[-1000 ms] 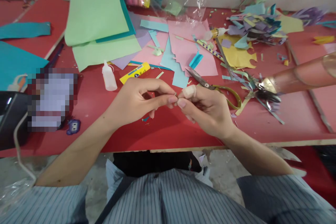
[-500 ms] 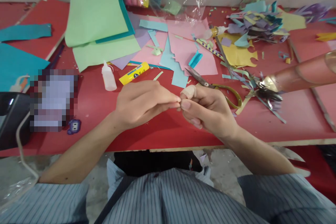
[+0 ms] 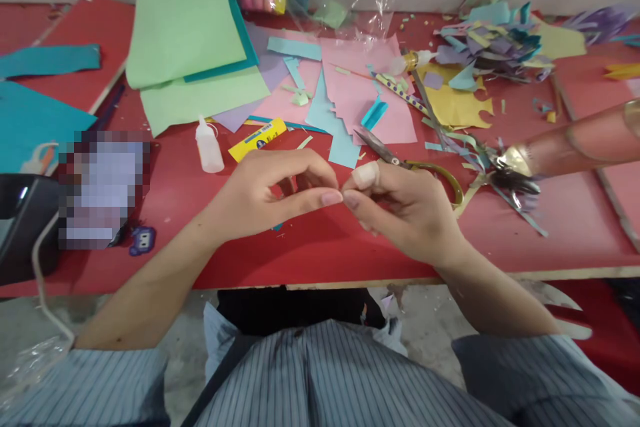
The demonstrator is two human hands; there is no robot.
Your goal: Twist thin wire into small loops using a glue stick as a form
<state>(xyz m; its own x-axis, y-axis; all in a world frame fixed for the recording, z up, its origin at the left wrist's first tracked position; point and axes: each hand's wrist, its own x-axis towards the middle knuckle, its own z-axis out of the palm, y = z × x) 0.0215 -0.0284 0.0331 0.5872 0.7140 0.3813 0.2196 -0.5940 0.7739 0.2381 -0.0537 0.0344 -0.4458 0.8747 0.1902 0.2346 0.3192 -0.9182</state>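
Yellow-handled scissors [image 3: 395, 161], one pair, on the red table [image 3: 300, 260], partly hidden by the right hand [image 3: 407, 213]; contact cannot be told. Right hand, one: near side of the scissors, bandage [image 3: 367, 175] on a finger, thumb tip close to the bent forefinger. Left hand [image 3: 260, 190], one: left of the scissors, arched, its fingertips meeting the right hand's. Whether either pinch is clamped on anything cannot be told; any piece between them, hidden or too small, would sit just left of the scissors' handle. Glue stick [image 3: 257, 140] and bottle [image 3: 209, 147]: left of the scissors. Pink paper [image 3: 360, 73]: beyond them. Step in hand, by judgement: fine two-handed fingertip work, scissors and glue lying unused. Next move, likewise judged, calls for light, steady tips and a clear view of the contact. Changes: half a second ago the left fingers lay flat over the thumb; now a gap shows beneath them. Scissors, glue stick, bottle: unmoved.
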